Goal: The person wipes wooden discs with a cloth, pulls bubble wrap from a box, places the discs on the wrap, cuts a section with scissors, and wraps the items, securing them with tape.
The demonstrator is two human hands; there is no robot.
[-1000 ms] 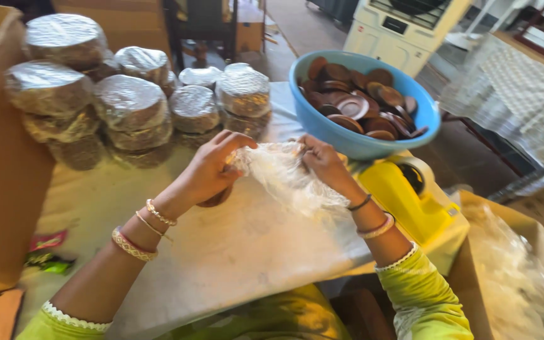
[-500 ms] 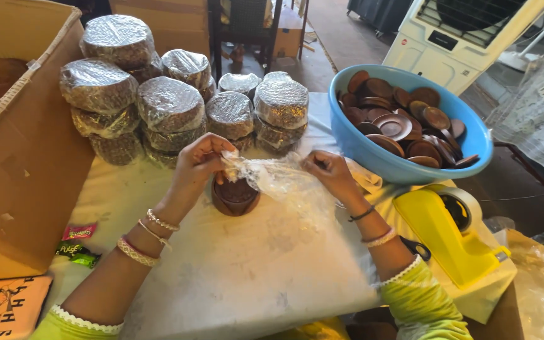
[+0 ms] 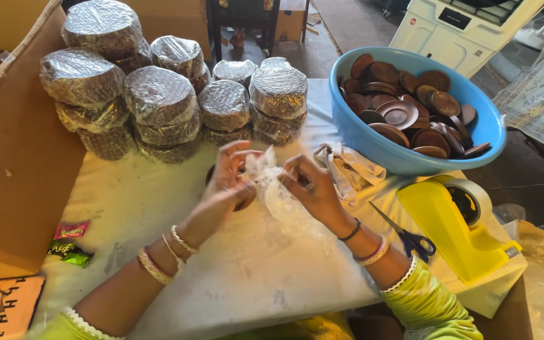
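At the centre of the frame, the left hand (image 3: 229, 182) and right hand (image 3: 306, 186) pinch a clear plastic bag (image 3: 272, 189) between their fingers, just above the counter (image 3: 158, 208). Keeping the bag's mouth taut and open probably helps the brown disc (image 3: 242, 203) behind it slide in.

Over a white-covered table (image 3: 158, 208), the left hand (image 3: 229, 182) and right hand (image 3: 310, 189) pinch a clear plastic bag (image 3: 272, 189) between them, with a brown disc (image 3: 242, 203) partly hidden under the left hand. Wrapped stacks of discs (image 3: 158, 101) stand behind, beside a cardboard box (image 3: 14, 170). To the right sit a blue bowl (image 3: 373, 141) of brown discs, a yellow tape dispenser (image 3: 454, 226) and blue-handled scissors (image 3: 407, 236).
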